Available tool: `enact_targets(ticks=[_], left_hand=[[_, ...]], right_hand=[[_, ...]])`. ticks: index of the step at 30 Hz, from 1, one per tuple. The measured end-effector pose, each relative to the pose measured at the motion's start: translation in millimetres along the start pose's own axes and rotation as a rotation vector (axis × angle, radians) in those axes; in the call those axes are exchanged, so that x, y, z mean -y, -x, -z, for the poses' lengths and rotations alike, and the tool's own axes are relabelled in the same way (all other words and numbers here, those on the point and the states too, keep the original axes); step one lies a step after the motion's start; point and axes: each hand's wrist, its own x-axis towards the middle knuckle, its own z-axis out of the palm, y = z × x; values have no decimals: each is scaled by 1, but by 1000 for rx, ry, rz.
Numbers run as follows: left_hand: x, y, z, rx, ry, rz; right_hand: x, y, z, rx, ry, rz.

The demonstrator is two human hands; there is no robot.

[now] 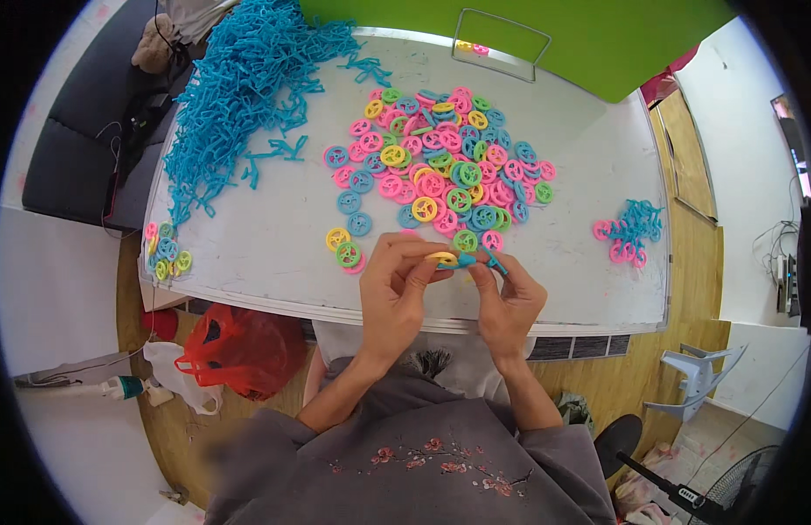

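Wheel [441, 257] in yellow was pinched between fingers of the left hand [392, 295], a blue piece [495, 262] between those of the right hand [509, 306]; through uneven pressure, either could be dropped among loose wheels [431, 184] beyond them.

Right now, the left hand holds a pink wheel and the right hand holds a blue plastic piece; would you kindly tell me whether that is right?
Not quite: the head view shows that the left hand holds a yellow wheel, not a pink one. The right hand does hold a blue plastic piece.
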Motion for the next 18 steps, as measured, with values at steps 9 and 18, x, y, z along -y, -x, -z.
enact_targets(ticks=[9,18], left_hand=[[9,1,26,183,-125,46],[-23,-8,34,-27,-617,-133]], right_hand=[[10,-9,17,261,157,111],[-4,-32,90,-25,283,119]])
